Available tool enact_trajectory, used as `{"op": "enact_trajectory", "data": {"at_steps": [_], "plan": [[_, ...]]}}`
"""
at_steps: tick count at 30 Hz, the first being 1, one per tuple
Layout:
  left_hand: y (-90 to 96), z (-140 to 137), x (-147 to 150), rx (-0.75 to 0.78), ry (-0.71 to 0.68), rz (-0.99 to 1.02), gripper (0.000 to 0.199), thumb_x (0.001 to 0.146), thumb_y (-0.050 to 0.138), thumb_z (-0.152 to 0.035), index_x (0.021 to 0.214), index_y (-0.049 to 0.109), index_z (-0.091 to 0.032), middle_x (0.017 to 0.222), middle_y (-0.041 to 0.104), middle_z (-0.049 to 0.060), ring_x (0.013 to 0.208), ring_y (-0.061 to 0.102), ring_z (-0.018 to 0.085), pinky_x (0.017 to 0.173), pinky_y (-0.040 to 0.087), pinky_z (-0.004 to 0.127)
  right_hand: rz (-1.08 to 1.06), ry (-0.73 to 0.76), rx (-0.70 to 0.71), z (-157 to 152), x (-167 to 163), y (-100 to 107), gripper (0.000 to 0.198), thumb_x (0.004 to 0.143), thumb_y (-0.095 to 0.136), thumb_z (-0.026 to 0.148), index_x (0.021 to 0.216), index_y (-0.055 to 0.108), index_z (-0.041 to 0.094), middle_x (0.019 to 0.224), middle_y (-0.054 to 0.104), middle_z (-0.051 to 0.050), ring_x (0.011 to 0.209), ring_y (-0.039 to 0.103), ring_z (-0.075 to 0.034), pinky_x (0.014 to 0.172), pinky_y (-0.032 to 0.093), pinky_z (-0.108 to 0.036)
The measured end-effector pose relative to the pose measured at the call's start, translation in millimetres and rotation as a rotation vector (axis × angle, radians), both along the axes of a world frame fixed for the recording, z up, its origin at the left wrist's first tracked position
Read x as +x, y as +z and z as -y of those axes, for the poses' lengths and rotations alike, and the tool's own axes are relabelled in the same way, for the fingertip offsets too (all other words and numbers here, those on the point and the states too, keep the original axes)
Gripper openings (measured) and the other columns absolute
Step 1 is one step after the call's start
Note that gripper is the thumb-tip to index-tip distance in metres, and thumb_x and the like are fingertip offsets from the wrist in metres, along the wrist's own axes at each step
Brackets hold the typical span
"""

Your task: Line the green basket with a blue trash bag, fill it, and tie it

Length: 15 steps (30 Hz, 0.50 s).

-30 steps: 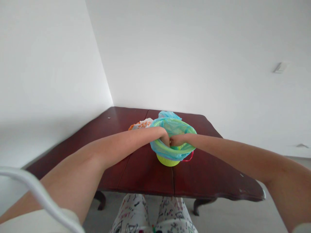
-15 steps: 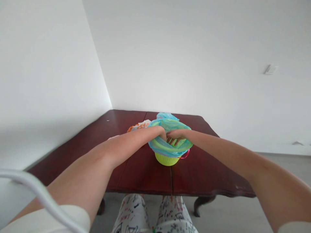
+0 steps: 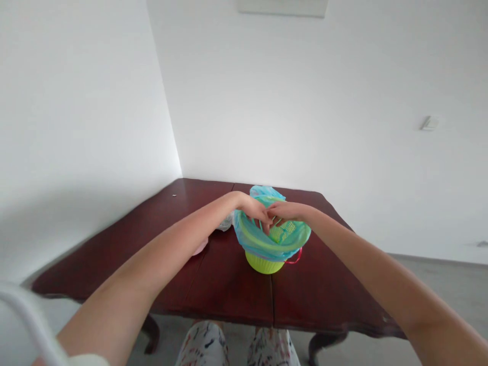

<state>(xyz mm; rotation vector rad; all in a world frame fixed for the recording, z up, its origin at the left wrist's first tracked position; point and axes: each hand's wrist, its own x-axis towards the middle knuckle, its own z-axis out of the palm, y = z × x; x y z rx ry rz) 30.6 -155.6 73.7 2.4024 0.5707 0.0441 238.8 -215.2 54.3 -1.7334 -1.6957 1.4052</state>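
Both hands meet over the mouth of the small lime-green plastic basket (image 3: 263,262): the left hand (image 3: 254,209) and the right hand (image 3: 285,210) have fingertips dipped into the thin blue bag liner (image 3: 249,239), and they look pinched on its film, though whether each grip is truly closed cannot be told from here. The liner is already folded over the rim all round, with a loose bunch of blue plastic (image 3: 266,192) at the far edge and a red drawstring (image 3: 295,257) hanging at the right. The basket stands near the middle of the dark wooden table (image 3: 229,284). This reads as the fitting step, spreading the liner inside; the next move seemingly calls for pressing the film down without pulling the rim fold off. A pale cloth (image 3: 225,222) lies left of the basket, behind the left forearm.
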Motion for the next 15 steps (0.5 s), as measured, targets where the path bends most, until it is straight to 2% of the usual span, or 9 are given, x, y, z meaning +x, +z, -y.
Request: {"op": "enact_trajectory", "data": {"at_steps": [2, 3, 5, 6, 7, 9, 11, 13, 15], "plan": [[13.5, -20.1, -32.1, -0.081, -0.050, 0.069, 0.041, 0.111, 0.073, -0.062, 0.125, 0.090, -0.027, 0.132, 0.092, 0.009, 0.123, 0.086, 0.031, 0.107, 0.067, 0.042, -0.112, 0.027, 0.165, 18.5, 18.4, 13.7, 0.035, 0.103, 0.085, 0.055, 0.102, 0.086, 0.020, 0.104, 0.090, -0.010, 0.101, 0.085, -0.026, 0.096, 0.068, -0.035], [16.2, -29.4, -53.5, -0.079, -0.024, 0.158, 0.045, 0.114, 0.067, -0.061, 0.131, 0.088, -0.025, 0.137, 0.091, 0.011, 0.128, 0.085, 0.030, 0.112, 0.066, 0.043, -0.218, -0.028, 0.341, 28.8, 32.2, 15.7, 0.042, 0.104, 0.083, 0.061, 0.104, 0.087, 0.020, 0.106, 0.091, -0.011, 0.101, 0.086, -0.027, 0.096, 0.069, -0.037], [8.9, -45.8, -99.3, 0.050, 0.145, 0.342, 0.050, 0.116, 0.062, -0.057, 0.146, 0.081, -0.022, 0.151, 0.085, 0.015, 0.139, 0.081, 0.030, 0.122, 0.062, 0.046, -0.382, -0.224, 0.630, 49.0, 64.7, 5.3, 0.053, 0.104, 0.080, 0.074, 0.106, 0.089, 0.022, 0.104, 0.091, -0.013, 0.096, 0.087, -0.028, 0.091, 0.071, -0.041], [-1.8, -53.2, -119.7, 0.130, 0.243, 0.344, 0.056, 0.113, 0.066, -0.057, 0.157, 0.075, -0.023, 0.163, 0.078, 0.016, 0.147, 0.077, 0.032, 0.127, 0.059, 0.048, -0.452, -0.348, 0.740, 58.1, 80.6, -7.8, 0.054, 0.103, 0.080, 0.076, 0.103, 0.090, 0.023, 0.100, 0.091, -0.013, 0.091, 0.086, -0.028, 0.088, 0.072, -0.042], [-16.8, -60.3, -136.1, 0.206, 0.327, 0.282, 0.071, 0.106, 0.075, -0.056, 0.170, 0.066, -0.025, 0.178, 0.067, 0.017, 0.160, 0.069, 0.035, 0.133, 0.055, 0.051, -0.516, -0.483, 0.833, 66.4, 94.6, -25.7, 0.049, 0.101, 0.083, 0.073, 0.099, 0.090, 0.025, 0.095, 0.089, -0.012, 0.085, 0.085, -0.027, 0.083, 0.071, -0.042], [-56.8, -73.7, -152.8, 0.309, 0.469, 0.051, 0.120, 0.090, 0.091, -0.059, 0.192, 0.038, -0.026, 0.202, 0.029, 0.021, 0.185, 0.035, 0.045, 0.145, 0.040, 0.058, -0.613, -0.776, 0.952, 80.9, 112.8, -71.8, 0.040, 0.096, 0.088, 0.066, 0.088, 0.087, 0.027, 0.082, 0.083, -0.009, 0.073, 0.078, -0.025, 0.069, 0.066, -0.038], [-101.3, -85.1, -147.4, 0.303, 0.687, -0.159, 0.151, 0.081, 0.097, -0.071, 0.199, 0.015, -0.024, 0.205, -0.004, 0.026, 0.188, 0.007, 0.062, 0.145, 0.033, 0.072, -0.656, -1.008, 0.951, 94.4, 116.4, -122.3, 0.037, 0.090, 0.089, 0.060, 0.083, 0.083, 0.024, 0.075, 0.077, -0.007, 0.066, 0.072, -0.022, 0.059, 0.059, -0.033], [-139.7, -93.1, -127.9, 0.302, 0.809, -0.206, 0.146, 0.088, 0.086, -0.086, 0.200, 0.012, -0.027, 0.204, -0.010, 0.027, 0.184, 0.002, 0.070, 0.141, 0.033, 0.078, -0.678, -1.180, 0.903, 109.5, 108.5, -166.4, 0.035, 0.087, 0.090, 0.056, 0.082, 0.081, 0.023, 0.073, 0.074, -0.005, 0.063, 0.067, -0.020, 0.056, 0.055, -0.030], [-166.3, -97.2, -105.9, 0.332, 0.883, -0.182, 0.120, 0.101, 0.067, -0.089, 0.198, 0.024, -0.032, 0.206, 0.002, 0.024, 0.184, 0.012, 0.069, 0.139, 0.034, 0.080, -0.671, -1.208, 0.836, 127.8, 94.6, -197.0, 0.033, 0.089, 0.090, 0.055, 0.084, 0.082, 0.023, 0.075, 0.073, -0.004, 0.065, 0.067, -0.020, 0.056, 0.056, -0.030]]}}
